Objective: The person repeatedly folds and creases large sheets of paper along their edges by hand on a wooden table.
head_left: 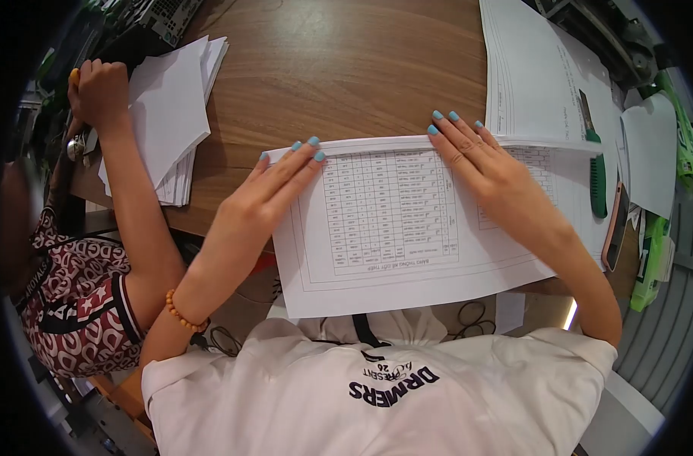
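A large white sheet of paper (468, 262) with a printed table lies at the table's front edge, its lower part hanging over toward my lap. A narrow folded strip (377, 144) runs along its far edge. My left hand (266, 197) lies on the left part of this fold, fingers stretched out. On the right part of the fold rests my right hand (483, 163), also with fingers extended and flat. Neither hand is closed around anything.
More large printed sheets (529, 76) lie at the right, with a green-handled cutter (597, 182) and a phone (614, 228) on them. At the left, a person's arm (137, 197) extends beside a paper stack (168, 114). The wooden table (331, 68) spans the back.
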The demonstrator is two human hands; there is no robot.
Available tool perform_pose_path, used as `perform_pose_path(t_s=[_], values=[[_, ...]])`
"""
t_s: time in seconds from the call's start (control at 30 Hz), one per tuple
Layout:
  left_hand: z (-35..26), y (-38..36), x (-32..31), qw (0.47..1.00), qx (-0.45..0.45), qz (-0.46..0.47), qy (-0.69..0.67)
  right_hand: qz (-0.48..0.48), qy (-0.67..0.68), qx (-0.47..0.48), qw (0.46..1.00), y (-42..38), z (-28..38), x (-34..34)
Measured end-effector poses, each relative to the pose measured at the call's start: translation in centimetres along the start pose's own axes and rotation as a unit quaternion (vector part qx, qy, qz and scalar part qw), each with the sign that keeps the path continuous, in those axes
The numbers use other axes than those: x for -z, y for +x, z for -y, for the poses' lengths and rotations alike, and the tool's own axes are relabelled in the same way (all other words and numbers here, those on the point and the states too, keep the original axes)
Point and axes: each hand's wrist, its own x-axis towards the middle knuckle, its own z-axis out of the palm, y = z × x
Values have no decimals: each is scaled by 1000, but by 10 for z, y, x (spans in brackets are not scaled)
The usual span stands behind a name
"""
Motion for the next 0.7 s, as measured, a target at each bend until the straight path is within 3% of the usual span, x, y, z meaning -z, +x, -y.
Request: perform_pose_path(t_s=[0.03,0.17,0.23,0.27,0.33,0.37,0.43,0.57,0.63,0.67,0.7], values=[[2,-2,3,998,29,20,-54,12,99,-7,995,-1,-3,2],[-6,10,21,985,94,102,-102,-4,181,-28,983,-4,-5,0],[-9,31,17,988,105,113,27,-32,162,-23,986,-2,1,-4],[-15,47,8,989,98,106,29,-36,154,-28,987,-2,1,-6],[-31,73,-20,993,-49,-104,-36,-28,159,-34,986,-5,1,-9],[-33,73,-34,992,-51,-109,-43,-22,154,-37,987,-6,3,-10],[-37,78,-51,998,-35,-2,-45,-64,212,-56,974,-7,2,-9],[-36,72,-55,999,-33,22,12,-74,140,-124,980,-26,-11,-3],[-35,73,-55,999,-20,21,17,12,-67,-176,982,-44,-32,0],[-35,72,-55,999,-22,21,15,13,-67,-179,982,-55,-41,-1],[-35,71,-54,1000,-23,10,3,5,33,-208,978,-64,-49,-2]])
